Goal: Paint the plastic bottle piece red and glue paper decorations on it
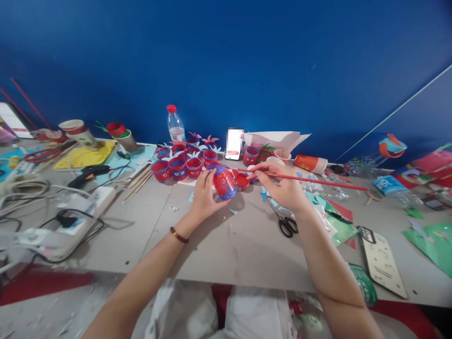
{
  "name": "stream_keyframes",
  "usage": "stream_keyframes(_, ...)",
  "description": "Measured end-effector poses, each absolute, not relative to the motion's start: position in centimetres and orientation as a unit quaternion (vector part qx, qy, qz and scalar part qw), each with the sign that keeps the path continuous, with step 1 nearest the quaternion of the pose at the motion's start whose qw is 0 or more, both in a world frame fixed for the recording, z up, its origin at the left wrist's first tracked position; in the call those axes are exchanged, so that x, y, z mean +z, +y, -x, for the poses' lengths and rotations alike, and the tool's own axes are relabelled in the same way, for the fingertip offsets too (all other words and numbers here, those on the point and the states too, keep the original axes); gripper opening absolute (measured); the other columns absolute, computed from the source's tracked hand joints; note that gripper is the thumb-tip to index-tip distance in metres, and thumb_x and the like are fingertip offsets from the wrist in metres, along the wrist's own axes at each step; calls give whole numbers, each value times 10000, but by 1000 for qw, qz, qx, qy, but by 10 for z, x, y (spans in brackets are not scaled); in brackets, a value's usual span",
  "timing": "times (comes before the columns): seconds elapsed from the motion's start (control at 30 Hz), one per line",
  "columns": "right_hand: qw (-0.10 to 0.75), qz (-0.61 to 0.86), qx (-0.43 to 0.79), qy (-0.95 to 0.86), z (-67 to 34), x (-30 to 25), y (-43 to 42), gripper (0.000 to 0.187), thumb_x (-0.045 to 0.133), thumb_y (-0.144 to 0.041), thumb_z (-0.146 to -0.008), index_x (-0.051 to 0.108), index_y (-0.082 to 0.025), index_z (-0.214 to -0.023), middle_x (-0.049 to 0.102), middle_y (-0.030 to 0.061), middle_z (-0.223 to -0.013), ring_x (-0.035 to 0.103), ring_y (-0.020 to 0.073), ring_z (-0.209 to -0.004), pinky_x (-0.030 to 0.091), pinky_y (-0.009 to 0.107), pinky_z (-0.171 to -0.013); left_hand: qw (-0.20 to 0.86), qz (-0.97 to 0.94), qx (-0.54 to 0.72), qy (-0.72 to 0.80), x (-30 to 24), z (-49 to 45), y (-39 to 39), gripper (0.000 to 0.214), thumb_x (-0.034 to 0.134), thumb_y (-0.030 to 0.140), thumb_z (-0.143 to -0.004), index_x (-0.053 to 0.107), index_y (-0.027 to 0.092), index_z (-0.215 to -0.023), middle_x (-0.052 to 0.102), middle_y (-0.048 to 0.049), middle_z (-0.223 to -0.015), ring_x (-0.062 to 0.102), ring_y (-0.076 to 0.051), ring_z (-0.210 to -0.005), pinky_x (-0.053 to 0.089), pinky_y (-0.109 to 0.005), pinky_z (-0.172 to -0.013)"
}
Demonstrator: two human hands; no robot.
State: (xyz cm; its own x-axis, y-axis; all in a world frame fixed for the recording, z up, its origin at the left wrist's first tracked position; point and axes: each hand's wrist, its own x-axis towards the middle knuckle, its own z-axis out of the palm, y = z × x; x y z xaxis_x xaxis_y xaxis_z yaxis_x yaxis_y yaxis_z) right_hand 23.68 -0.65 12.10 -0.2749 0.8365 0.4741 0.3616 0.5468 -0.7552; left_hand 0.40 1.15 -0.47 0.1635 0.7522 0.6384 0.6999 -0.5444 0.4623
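In the head view, we see the painted plastic cup [225, 183] raised just above the worktop [212, 254], tilted, in front of a cluster of similar cups [177, 168] with eyes and paper leaves. It is red around the middle and blue at both ends, with a see-through patch, so we judge it thin plastic: light, springy, easily dented by a hard squeeze. Any wet paint would make it slippery and quick to smear; we would take hold lightly at the ends and keep off the freshly coloured wall. The brush [318, 181] looks light and stiff, best pinched close to its bristle end.

Our left hand [205, 194] comes in from the lower left, a beaded bracelet [179, 235] at the wrist; its fingers grip the cup from the left side, the thumb low and the others higher. Our right hand [278, 186] reaches in from the lower right, fingers closed on the brush in a pen-like pinch, beside the little pot of red paint [242, 182]. The long handle points out to the right; we cannot tell whether the bristles touch the cup.
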Motion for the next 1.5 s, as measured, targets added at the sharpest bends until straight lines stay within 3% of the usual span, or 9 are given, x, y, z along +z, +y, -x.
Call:
stream_keyframes(0.23, 462, 388, 356, -714, -232, 117, -6, 249, 579, -404, -927, 697, -185, -940, 742, 58, -829, 722, 181, -804, 625, 349, -760, 8, -760, 449, 469, -6, -5, 12, 1055, 824, 444, -645, 226, 226, -1486, 386, -183, -1417, 406, -391, -1336, 375, -571, -1099)
stream_keyframes(0.63, 470, 403, 278, -734, -235, 116, -3, 250, 595, -403, -914, 753, -227, -995, 760, 48, -938, 704, 195, -851, 607, 369, -789, 30, -776, 424, 466, -4, -5, 10, 1055, 810, 459, -664, 192, 240, -1491, 369, -180, -1424, 393, -390, -1349, 367, -583, -1104)
stream_keyframes(0.87, 461, 433, 231, -740, -232, 117, -1, 249, 573, -323, -905, 770, -175, -869, 766, 69, -866, 705, 196, -772, 591, 344, -716, 18, -767, 439, 468, -2, -6, 9, 1073, 833, 430, -637, 200, 244, -1482, 379, -175, -1410, 412, -393, -1331, 383, -588, -1092)
stream_keyframes(1.3, 472, 394, 330, -716, -230, 105, 4, 234, 612, -367, -892, 760, -187, -917, 768, 72, -918, 731, 197, -809, 640, 351, -725, 23, -763, 438, 474, -6, -8, 10, 1066, 842, 427, -620, 232, 233, -1472, 379, -174, -1415, 418, -375, -1331, 382, -568, -1098)
stream_keyframes(1.5, 463, 398, 282, -740, -226, 113, 1, 202, 585, -279, -879, 771, -202, -857, 778, 66, -931, 726, 203, -805, 628, 339, -704, 8, -762, 454, 462, -2, -8, 9, 1039, 838, 394, -618, 246, 235, -1458, 396, -173, -1395, 431, -368, -1322, 402, -569, -1081)
